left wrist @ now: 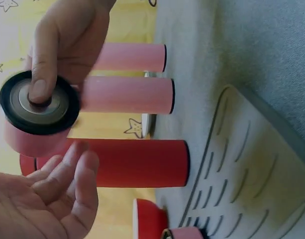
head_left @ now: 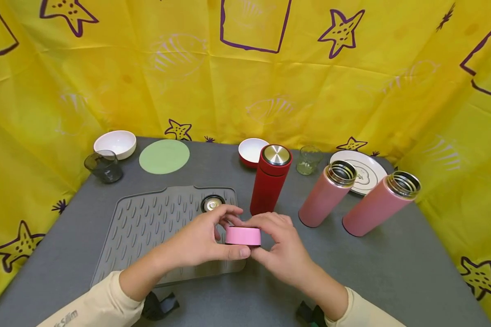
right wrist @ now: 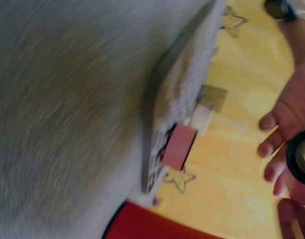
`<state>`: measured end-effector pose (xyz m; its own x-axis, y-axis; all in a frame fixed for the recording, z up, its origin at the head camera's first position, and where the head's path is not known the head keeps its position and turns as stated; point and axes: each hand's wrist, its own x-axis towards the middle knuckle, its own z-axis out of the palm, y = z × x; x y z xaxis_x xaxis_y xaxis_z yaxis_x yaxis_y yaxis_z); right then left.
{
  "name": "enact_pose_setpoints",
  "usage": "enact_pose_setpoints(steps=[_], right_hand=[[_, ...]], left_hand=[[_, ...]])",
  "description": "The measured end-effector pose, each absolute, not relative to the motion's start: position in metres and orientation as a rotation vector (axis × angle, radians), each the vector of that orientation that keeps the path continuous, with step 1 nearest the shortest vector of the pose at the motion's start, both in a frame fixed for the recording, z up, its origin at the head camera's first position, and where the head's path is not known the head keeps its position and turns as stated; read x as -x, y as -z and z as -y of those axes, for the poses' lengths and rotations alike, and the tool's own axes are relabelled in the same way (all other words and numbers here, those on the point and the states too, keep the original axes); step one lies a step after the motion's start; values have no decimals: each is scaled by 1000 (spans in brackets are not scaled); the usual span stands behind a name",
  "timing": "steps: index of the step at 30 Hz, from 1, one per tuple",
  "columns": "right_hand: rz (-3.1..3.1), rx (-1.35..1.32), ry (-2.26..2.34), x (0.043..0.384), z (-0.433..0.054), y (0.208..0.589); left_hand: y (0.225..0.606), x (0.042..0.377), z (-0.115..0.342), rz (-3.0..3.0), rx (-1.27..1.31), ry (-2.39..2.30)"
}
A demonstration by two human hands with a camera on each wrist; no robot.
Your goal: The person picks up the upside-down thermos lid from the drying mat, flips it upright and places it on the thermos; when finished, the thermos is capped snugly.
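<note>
Just in front of the red flask (head_left: 268, 184), my right hand (head_left: 284, 247) pinches a pink flask lid (head_left: 243, 236), with fingers over its top and the thumb pressed to its underside. The left wrist view shows the black sealing ring and metal inner face of this lid (left wrist: 40, 104). My left hand (head_left: 200, 240) is around the lid's left side, fingers relaxed and spread, palm towards it. A second lid (head_left: 212, 204) lies inside-up on the grey drying mat (head_left: 147, 236). To the right stand two pink flasks (head_left: 325, 200) (head_left: 376, 209) without lids, their steel mouths uncovered.
Along the back are a white bowl (head_left: 115, 144), a dark glass (head_left: 105, 168), a green round mat (head_left: 164, 156), a red-and-white bowl (head_left: 251, 152), a clear glass (head_left: 308, 161) and a patterned plate (head_left: 368, 170). A yellow curtain (head_left: 229, 86) closes off the far side.
</note>
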<state>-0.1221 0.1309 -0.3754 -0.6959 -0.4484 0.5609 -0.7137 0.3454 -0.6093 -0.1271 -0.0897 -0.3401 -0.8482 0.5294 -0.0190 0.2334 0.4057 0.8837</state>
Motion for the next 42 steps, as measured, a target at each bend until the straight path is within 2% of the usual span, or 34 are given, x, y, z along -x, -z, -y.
enact_pose_setpoints(steps=[5, 15, 26, 29, 34, 38, 42], right_hand=[[1967, -1198, -942, 127, -127, 374], [1635, -1249, -797, 129, -120, 364], [1768, -1162, -783, 125, -128, 367], [1816, -966, -826, 126, -140, 374], [1881, -358, -1124, 129, -173, 386], [2156, 58, -1438, 144, -211, 404], [2422, 274, -1663, 161, -229, 413]], left_hand=[[348, 129, 93, -2290, -686, -1507], [358, 122, 83, -2395, -1144, -1761], [355, 121, 83, -2407, -1111, -1757], [354, 122, 88, -2446, -1043, -1779], [350, 127, 98, -2486, -954, -1814], [348, 129, 105, -2500, -893, -1810], [346, 130, 109, -2511, -860, -1794]])
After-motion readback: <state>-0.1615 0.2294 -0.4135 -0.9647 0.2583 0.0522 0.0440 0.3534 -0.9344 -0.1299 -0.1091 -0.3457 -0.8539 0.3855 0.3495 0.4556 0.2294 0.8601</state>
